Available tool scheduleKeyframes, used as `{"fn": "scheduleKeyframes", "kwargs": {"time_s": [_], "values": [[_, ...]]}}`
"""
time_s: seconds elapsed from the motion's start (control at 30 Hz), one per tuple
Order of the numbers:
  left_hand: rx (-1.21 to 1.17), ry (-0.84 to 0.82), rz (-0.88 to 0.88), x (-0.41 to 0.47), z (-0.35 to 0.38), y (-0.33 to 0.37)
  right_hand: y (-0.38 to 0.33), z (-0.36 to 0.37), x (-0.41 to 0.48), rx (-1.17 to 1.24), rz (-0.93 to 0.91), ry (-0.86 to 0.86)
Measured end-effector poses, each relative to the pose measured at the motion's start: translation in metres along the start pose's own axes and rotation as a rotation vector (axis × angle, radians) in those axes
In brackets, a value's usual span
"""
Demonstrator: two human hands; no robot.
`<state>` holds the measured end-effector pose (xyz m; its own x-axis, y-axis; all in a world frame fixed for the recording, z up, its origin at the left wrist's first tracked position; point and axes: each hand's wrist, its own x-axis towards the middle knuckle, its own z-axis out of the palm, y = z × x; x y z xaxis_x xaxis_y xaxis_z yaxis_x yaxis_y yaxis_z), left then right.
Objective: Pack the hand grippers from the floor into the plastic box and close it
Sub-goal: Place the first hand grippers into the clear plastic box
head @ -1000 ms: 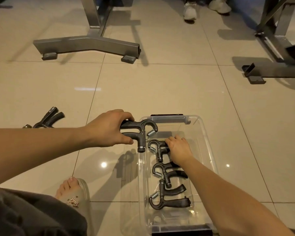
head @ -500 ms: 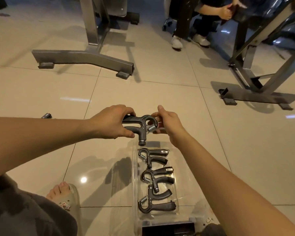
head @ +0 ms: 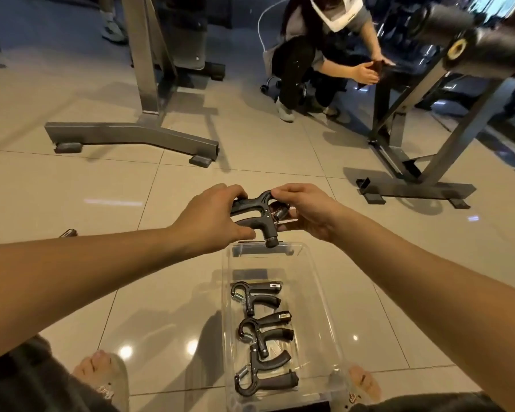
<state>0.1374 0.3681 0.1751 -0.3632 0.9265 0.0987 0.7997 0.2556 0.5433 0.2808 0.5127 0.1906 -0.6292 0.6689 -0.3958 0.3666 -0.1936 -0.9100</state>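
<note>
Hand gripper (head: pixel 257 214) hangs over the far end of the clear plastic box (head: pixel 312 316), left hand (head: pixel 211 218) and right hand (head: pixel 306 212) both curled round it (three other grippers (head: pixel 265 327) lie inside, in a row).

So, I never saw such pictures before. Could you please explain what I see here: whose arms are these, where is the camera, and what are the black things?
There is no machine here. The camera sits on a person's head and looks forward and down, so the two arms are that person's own. The left hand and the right hand together hold one black hand gripper, a spring tool for training grip, over the far end of a clear plastic box. The box stands open on the tiled floor, with three more grippers lying in a row inside. Behind are metal gym frames and another person sitting.
</note>
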Motion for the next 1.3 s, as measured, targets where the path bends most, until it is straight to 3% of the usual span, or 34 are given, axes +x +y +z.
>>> {"fn": "scheduleKeyframes", "kwargs": {"time_s": [0.07, 0.2, 0.3, 0.4, 0.53, 0.77, 0.87, 1.0, 1.3], "values": [[-0.063, -0.098, -0.016, -0.008, 0.001, 0.004, 0.01, -0.005, -0.01, -0.039, 0.014, -0.028], [-0.35, -0.498, -0.127, -0.021, 0.004, 0.008, 0.039, -0.018, -0.032, -0.153, 0.033, -0.087], [-0.497, -0.618, -0.257, -0.024, 0.004, 0.004, 0.043, -0.023, -0.035, -0.302, -0.023, -0.178], [-0.504, -0.546, -0.326, -0.025, 0.008, 0.001, 0.046, -0.017, -0.028, -0.353, -0.054, -0.125], [-0.502, -0.284, -0.375, -0.022, 0.02, 0.001, 0.06, -0.008, -0.021, -0.542, -0.018, 0.144], [-0.439, -0.04, -0.248, -0.023, 0.036, 0.009, 0.053, 0.02, -0.023, -0.082, 0.16, 0.059], [-0.481, -0.034, -0.215, -0.025, 0.037, 0.009, 0.052, 0.024, -0.021, 0.018, 0.158, 0.123], [-0.517, -0.158, -0.184, -0.03, 0.039, 0.007, 0.052, 0.021, -0.019, 0.035, 0.146, 0.112], [-0.17, -0.143, -0.004, -0.002, 0.033, -0.021, 0.053, 0.011, -0.025, -0.298, 0.017, -0.13]]}}
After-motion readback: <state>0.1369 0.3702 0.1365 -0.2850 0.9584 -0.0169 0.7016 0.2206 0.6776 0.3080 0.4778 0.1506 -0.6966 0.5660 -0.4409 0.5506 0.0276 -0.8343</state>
